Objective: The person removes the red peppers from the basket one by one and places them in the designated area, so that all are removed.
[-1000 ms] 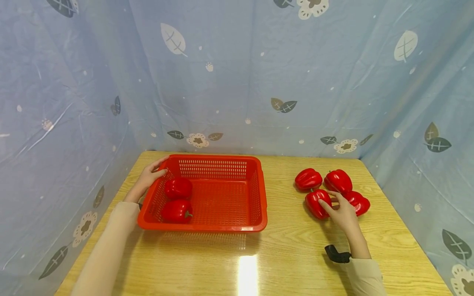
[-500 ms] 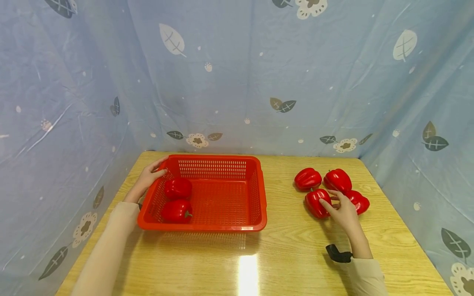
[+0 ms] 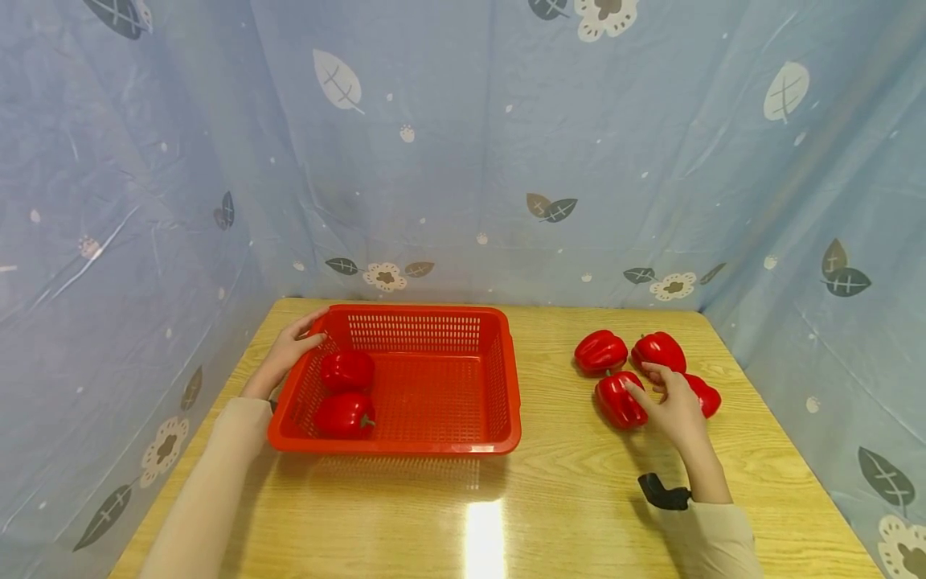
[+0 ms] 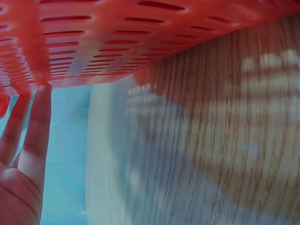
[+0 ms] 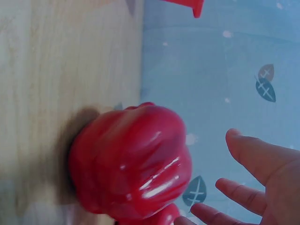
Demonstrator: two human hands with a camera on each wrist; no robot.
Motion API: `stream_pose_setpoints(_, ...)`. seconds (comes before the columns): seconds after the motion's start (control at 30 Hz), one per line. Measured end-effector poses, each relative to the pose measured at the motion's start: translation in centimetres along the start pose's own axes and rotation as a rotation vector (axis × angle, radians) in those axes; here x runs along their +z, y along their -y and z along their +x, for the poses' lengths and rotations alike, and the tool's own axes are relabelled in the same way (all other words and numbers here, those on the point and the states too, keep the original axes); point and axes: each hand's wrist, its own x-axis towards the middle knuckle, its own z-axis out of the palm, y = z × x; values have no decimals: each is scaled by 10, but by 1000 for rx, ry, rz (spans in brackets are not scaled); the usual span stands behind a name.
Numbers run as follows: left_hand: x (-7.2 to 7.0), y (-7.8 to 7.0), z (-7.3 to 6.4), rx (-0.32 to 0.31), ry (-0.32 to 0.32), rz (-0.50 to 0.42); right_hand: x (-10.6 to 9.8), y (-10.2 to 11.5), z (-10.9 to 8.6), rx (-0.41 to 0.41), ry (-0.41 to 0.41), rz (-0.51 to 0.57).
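In the head view my left hand (image 3: 288, 351) holds the red plastic basket (image 3: 405, 446) at its left wall, thumb over the rim. In the left wrist view its straight fingers (image 4: 38, 136) touch the outside of the slotted wall. Two red bell peppers, a rear one (image 3: 347, 371) and a front one (image 3: 343, 414), lie inside the basket at its left end. My right hand (image 3: 678, 408) hovers with spread fingers just right of a red bell pepper (image 3: 620, 400). In the right wrist view a gap shows between that hand (image 5: 276, 187) and the pepper (image 5: 136, 161).
Behind the nearest pepper lie another bell pepper (image 3: 600, 352) and one to its right (image 3: 660, 351); one more (image 3: 705, 396) is partly hidden by my right hand. Wood-grain table (image 3: 564, 498) lies between basket and peppers. A blue patterned curtain (image 3: 434, 161) surrounds the table.
My right hand has come off the nearest bell pepper and shifted slightly right, its fingers spreading. That pepper stays in place. The left hand and basket have not moved.
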Motion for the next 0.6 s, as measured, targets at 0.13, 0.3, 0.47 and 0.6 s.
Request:
stream_pose_setpoints(0.13,0,0,0,-10,-5,-16,-1,6,4,-35,-25,20)
stream_pose_setpoints(0.3,-1,0,1,-17,16,-65,-1,14,11,-69,-40,59)
stream_pose_setpoints(0.47,-2,1,1,-10,32,-77,1,24,15,-79,-15,69)
stream_pose_setpoints(0.6,-2,0,0,-2,29,-59,4,31,20,-103,6,89)
